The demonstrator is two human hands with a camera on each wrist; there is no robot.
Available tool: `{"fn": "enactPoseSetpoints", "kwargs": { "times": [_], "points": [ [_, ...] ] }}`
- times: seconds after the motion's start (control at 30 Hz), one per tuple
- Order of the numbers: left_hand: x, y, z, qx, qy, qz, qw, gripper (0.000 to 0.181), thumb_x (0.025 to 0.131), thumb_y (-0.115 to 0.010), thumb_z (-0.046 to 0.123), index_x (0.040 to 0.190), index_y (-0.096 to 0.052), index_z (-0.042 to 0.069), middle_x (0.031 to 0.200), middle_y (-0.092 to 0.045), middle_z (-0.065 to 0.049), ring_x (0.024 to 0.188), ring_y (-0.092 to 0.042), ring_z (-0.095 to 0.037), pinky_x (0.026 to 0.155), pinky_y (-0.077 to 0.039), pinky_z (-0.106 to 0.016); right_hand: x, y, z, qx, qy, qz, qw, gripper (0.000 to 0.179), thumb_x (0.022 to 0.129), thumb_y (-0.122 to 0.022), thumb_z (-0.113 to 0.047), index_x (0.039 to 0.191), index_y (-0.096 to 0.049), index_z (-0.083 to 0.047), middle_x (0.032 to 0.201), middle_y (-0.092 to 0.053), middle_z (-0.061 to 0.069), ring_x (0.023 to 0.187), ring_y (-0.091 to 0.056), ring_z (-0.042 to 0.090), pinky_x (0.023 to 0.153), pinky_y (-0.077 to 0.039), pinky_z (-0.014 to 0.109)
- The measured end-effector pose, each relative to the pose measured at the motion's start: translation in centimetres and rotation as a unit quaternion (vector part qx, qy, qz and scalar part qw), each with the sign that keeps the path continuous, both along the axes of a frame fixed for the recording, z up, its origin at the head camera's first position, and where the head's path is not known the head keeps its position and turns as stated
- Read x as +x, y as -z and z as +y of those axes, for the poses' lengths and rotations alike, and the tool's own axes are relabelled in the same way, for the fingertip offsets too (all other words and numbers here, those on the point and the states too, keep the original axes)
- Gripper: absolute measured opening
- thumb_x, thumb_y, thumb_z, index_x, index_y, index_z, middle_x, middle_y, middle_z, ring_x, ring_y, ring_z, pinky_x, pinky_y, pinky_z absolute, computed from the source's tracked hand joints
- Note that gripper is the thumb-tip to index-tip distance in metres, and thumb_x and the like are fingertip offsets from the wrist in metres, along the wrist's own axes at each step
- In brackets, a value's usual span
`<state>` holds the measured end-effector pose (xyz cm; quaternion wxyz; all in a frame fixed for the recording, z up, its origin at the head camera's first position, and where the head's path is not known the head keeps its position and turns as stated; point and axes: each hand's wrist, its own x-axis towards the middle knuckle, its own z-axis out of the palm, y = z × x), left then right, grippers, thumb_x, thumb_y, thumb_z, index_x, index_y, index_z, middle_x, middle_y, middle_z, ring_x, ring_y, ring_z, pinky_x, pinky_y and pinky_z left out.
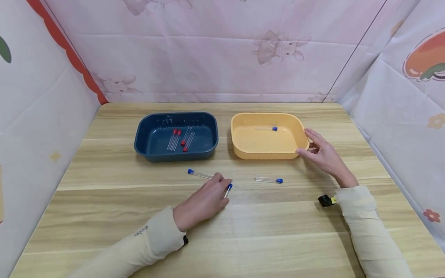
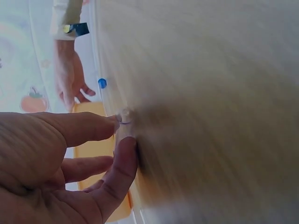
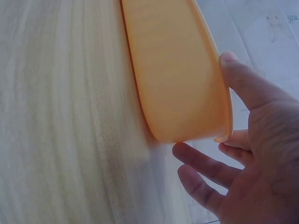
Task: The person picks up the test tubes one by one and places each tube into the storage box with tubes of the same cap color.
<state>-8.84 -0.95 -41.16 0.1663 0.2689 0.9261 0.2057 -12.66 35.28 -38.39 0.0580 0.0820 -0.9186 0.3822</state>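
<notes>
My left hand [image 1: 205, 199] is low over the table, its thumb and a fingertip pinching a blue-capped test tube [image 1: 228, 188]. The left wrist view shows the tube's clear rounded end [image 2: 125, 115] by the fingertips; the hand hides part of it. Another blue-capped tube [image 1: 199, 174] lies just beyond that hand, its right end covered by the fingers. A third blue-capped tube [image 1: 269, 180] lies in front of the yellow bin [image 1: 267, 155]. My right hand [image 1: 325, 156] grips the bin's right end, thumb on the rim [image 3: 227, 95] and fingers against the outer wall.
One blue-capped tube [image 1: 265, 129] lies inside the yellow bin. Left of it stands a dark blue bin [image 1: 175, 157] holding several red-capped tubes [image 1: 172, 141]. Printed cloth [image 1: 208, 65] hangs behind the wooden table [image 1: 264, 235] and along both sides.
</notes>
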Motion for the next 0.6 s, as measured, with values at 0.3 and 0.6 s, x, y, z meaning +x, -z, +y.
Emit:
{"fn": "enactPoseSetpoints", "kwargs": {
  "times": [0.3,0.6],
  "points": [
    [0.1,0.7,0.4,0.024,-0.001,0.043,0.9988,0.055,0.086,-0.067,0.026,0.133,-0.050,0.004,0.113,-0.045,-0.006,0.084,-0.051,-0.012,0.075,-0.051,-0.025,-0.1,0.2,0.1,-0.002,-0.002,0.008,1.0000,0.070,0.085,-0.070,-0.014,0.141,-0.033,0.004,0.147,-0.027,0.021,0.100,-0.057,0.038,0.075,-0.046,0.013],
    [-1.4,-1.1,-0.9,-0.010,0.073,0.034,0.9967,0.072,0.082,-0.071,0.039,0.141,-0.041,0.011,0.134,-0.037,-0.002,0.090,-0.054,-0.015,0.080,-0.051,-0.027,0.1,0.0,0.1,0.001,-0.005,0.006,1.0000,0.070,0.085,-0.069,-0.015,0.141,-0.032,0.006,0.147,-0.026,0.022,0.102,-0.056,0.040,0.078,-0.048,0.019]
  ]
}}
